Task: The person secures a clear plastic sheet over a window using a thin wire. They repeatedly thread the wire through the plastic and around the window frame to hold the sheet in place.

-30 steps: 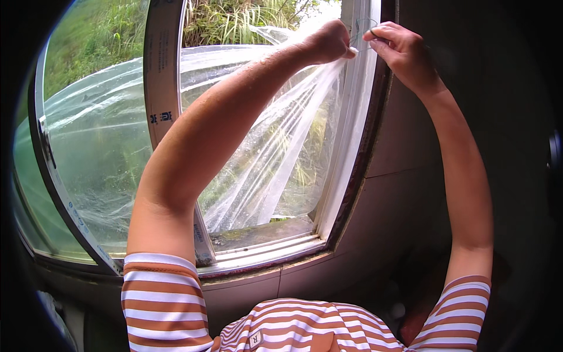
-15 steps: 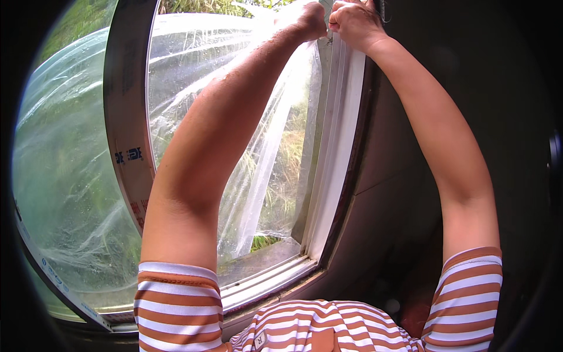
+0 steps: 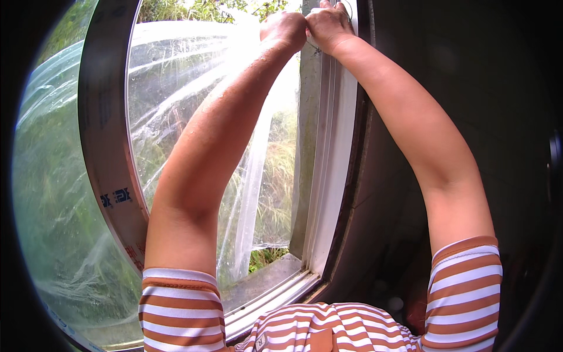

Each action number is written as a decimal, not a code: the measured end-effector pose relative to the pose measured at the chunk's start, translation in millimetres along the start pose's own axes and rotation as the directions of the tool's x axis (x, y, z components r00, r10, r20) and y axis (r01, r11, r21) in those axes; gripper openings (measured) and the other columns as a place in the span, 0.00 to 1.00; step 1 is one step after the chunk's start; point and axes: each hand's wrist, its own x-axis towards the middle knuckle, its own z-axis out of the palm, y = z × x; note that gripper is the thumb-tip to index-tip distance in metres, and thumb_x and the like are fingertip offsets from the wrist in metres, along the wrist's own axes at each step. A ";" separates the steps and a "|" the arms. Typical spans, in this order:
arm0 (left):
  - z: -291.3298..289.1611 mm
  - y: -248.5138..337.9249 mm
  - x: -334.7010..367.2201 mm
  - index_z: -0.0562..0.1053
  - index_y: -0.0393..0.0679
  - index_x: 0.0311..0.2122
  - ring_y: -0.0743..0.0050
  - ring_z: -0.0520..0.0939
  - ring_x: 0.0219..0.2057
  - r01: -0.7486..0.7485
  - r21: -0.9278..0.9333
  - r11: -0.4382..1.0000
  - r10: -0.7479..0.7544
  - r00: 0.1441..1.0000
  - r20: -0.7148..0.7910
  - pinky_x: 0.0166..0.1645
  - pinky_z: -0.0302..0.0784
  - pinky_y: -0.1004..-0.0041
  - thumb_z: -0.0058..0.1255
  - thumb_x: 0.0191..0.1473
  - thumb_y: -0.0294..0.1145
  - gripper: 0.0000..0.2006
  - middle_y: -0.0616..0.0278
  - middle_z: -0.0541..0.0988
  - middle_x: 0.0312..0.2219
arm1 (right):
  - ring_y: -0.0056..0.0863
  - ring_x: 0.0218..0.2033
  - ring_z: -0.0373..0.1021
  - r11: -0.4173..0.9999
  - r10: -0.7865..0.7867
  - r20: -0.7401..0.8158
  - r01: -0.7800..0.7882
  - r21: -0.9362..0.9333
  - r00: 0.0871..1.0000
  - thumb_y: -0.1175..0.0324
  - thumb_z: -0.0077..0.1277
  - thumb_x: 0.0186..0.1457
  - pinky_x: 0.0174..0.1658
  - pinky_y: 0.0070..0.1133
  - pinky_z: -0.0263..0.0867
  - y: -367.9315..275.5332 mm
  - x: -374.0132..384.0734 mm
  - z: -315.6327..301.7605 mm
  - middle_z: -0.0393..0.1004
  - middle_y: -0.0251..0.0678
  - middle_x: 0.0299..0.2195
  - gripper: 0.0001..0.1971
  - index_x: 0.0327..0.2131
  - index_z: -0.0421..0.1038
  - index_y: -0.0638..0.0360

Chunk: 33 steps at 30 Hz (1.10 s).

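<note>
Both my arms reach up to the upper part of a window opening. My left hand (image 3: 284, 30) is closed in a fist, gathering the top of a clear plastic sheet (image 3: 176, 64) that hangs outside in folds fanning down from it. Right beside it, knuckles almost touching, my right hand (image 3: 329, 26) is closed against the white window frame (image 3: 328, 146). What its fingers pinch is hidden; a thin wire or cord shows at their far side.
A sliding glass pane with a dark, film-covered frame strip (image 3: 108, 146) stands at left. Along the bottom runs the white sill track (image 3: 272, 299). Outside are grass and shrubs (image 3: 270, 255) and a concrete ledge (image 3: 258, 281). A dark wall (image 3: 399, 176) lies right.
My hands appear lower and further left in view, as does the window, so the view has shifted. Both hands stay close together and closed at the frame.
</note>
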 end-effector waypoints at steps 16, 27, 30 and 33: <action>40.3 -20.3 40.2 0.75 0.34 0.19 0.76 0.73 0.18 -0.242 -0.259 0.935 0.262 0.964 0.045 0.25 0.72 0.71 0.60 0.36 0.33 0.11 0.55 0.74 0.14 | 0.28 0.51 0.62 0.996 0.013 0.389 0.023 -0.088 0.921 0.67 0.49 0.50 0.53 0.31 0.57 -16.4 -24.4 -56.8 0.75 0.30 0.39 0.07 0.33 0.77 0.49; 4.3 11.4 33.6 0.75 0.32 0.33 0.62 0.78 0.25 -0.024 -0.055 0.998 0.039 0.956 0.290 0.31 0.73 0.68 0.64 0.35 0.36 0.20 0.49 0.78 0.26 | 0.35 0.28 0.76 0.960 0.240 0.306 -0.273 0.068 0.921 0.73 0.52 0.46 0.26 0.26 0.72 -66.6 -74.5 -50.9 0.73 0.48 0.32 0.14 0.37 0.70 0.72; -3.4 21.5 31.5 0.73 0.31 0.37 0.60 0.79 0.30 0.088 -0.077 0.993 -0.053 0.925 0.377 0.33 0.73 0.68 0.63 0.37 0.39 0.24 0.46 0.78 0.32 | 0.33 0.29 0.76 0.959 0.234 0.542 -0.284 0.008 0.807 0.73 0.54 0.44 0.26 0.25 0.71 -77.1 -70.0 -48.9 0.74 0.50 0.36 0.27 0.49 0.61 0.78; -1.8 22.7 34.6 0.74 0.34 0.32 0.62 0.78 0.28 0.092 -0.083 0.992 -0.050 0.912 0.407 0.31 0.72 0.66 0.60 0.41 0.41 0.19 0.49 0.78 0.28 | 0.32 0.30 0.76 0.929 0.305 0.518 -0.370 0.025 0.799 0.73 0.55 0.43 0.27 0.25 0.71 -84.2 -66.0 -48.3 0.74 0.49 0.37 0.33 0.52 0.57 0.81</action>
